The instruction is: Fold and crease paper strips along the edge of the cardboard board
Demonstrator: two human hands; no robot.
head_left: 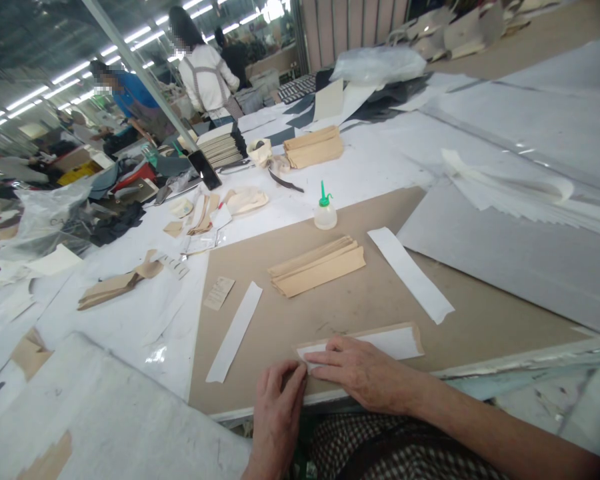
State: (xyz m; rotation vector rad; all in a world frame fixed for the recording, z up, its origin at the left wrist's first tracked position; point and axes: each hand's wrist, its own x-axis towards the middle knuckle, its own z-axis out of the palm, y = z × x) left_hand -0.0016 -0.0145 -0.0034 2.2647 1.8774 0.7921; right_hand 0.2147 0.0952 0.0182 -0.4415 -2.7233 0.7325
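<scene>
A white strip (400, 343) lies on a slightly larger tan strip (418, 337) near the front edge of the brown board. My right hand (363, 373) rests across the white strip with its fingers stretched out towards the left. At the strips' left end, my left hand (280, 403) has thumb and forefinger pinched together at the tan strip's near corner; the fingertips partly hide what is between them. Beyond the hands sits a stack of tan strips (320, 268). Single white strips lie to the left (235, 333) and to the right (411, 275) of it.
A clear bottle with a green nozzle (325, 215) stands at the far edge of the brown board (350, 313). Grey sheets (520, 247) cover the right side. A phone (205, 169) leans by a metal pole. Other people work in the background.
</scene>
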